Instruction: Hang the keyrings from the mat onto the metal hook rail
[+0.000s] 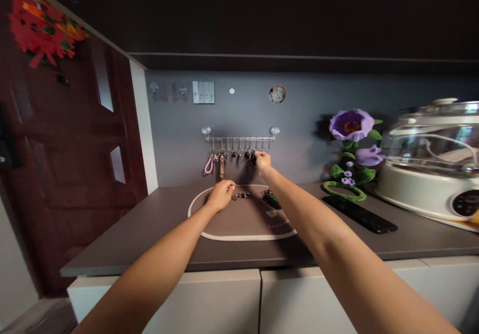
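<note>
A clear rail of hooks (pixel 239 139) is fixed to the grey wall by round suction mounts. Several key rings and keys (pixel 234 155) hang from it, with a pink loop strap (pixel 208 165) and a brown tag (pixel 222 166) at the left. At the rail's right part, my right hand (pixel 264 163) pinches a bunch of dark keys (pixel 253 159). Lower down, over the brown mat (pixel 235 226), my left hand (pixel 222 195) has its fingers curled together; what they hold, if anything, is hidden. Beside them lies a short metal chain (pixel 244 194). A dark green item (pixel 272 199) sits partly behind my right forearm.
A black phone (pixel 359 214) lies on the counter (pixel 149 239) at right. Behind it stand purple crafted flowers (pixel 352 124) on a green ring base. A white appliance with a clear cover (pixel 430 184) is at far right. A dark cabinet (pixel 262 19) overhangs the counter.
</note>
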`<state>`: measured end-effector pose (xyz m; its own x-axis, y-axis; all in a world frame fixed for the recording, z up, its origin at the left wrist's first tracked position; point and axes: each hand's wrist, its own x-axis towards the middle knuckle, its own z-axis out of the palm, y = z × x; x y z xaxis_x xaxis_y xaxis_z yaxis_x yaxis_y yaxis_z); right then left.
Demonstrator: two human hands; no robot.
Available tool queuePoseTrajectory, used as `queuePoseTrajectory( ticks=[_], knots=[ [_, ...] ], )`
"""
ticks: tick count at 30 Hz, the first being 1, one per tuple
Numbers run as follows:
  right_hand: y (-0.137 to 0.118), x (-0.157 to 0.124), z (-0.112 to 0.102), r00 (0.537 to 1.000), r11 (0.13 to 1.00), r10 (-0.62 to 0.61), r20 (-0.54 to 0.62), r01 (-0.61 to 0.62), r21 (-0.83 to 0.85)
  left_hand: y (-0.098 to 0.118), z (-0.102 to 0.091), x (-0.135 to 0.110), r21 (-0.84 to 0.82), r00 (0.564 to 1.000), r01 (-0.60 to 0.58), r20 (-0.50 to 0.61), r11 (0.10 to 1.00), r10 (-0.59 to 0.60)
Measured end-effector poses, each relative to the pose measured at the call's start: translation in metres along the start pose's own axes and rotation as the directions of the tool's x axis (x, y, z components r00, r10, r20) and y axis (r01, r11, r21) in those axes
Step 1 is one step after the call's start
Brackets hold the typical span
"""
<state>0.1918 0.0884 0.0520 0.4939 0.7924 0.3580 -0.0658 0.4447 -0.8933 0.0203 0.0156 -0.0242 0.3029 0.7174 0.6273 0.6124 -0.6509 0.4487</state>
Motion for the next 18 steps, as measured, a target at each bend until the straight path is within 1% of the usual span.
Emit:
queuePoseTrajectory(
  ticks=[2, 5, 7, 10, 12, 15, 18],
  knots=[
    [-0.001, -0.002, -0.004, 1.0, 1.0, -0.016, 0.005, 0.016, -0.015, -0.001, 0.0, 0.0, -0.004, 1.0, -0.006, 0.012, 1.0, 0.006],
    [-0.006, -0.01, -0.01, 0.999, 0.998, -0.034, -0.018, 0.033, -0.046, -0.003, 0.0, 0.0, -0.011, 0.999, -0.022, 0.034, 1.0, 0.022],
    [-0.011, -0.02, -0.014, 0.998, 0.996, -0.051, -0.034, 0.048, -0.078, -0.003, 0.0, -0.001, 0.002, 0.998, -0.028, 0.051, 1.0, 0.028],
    [-0.016, -0.039, -0.021, 0.997, 0.991, -0.081, -0.004, 0.08, -0.107, -0.002, -0.001, -0.001, 0.028, 0.997, -0.044, 0.069, 0.999, 0.042],
    [-0.015, -0.053, -0.027, 0.995, 0.987, -0.083, 0.051, 0.089, -0.133, -0.002, -0.002, -0.002, 0.032, 0.995, -0.059, 0.078, 0.998, 0.056],
    [-0.006, -0.074, -0.037, 0.98, 0.976, -0.066, 0.186, 0.103, -0.194, -0.003, -0.002, -0.002, 0.03, 0.992, -0.08, 0.097, 0.996, 0.077],
    [0.006, -0.09, -0.049, 0.946, 0.944, -0.11, 0.304, 0.196, -0.266, -0.005, -0.002, -0.001, 0.049, 0.983, -0.107, 0.153, 0.993, 0.099]
  ],
)
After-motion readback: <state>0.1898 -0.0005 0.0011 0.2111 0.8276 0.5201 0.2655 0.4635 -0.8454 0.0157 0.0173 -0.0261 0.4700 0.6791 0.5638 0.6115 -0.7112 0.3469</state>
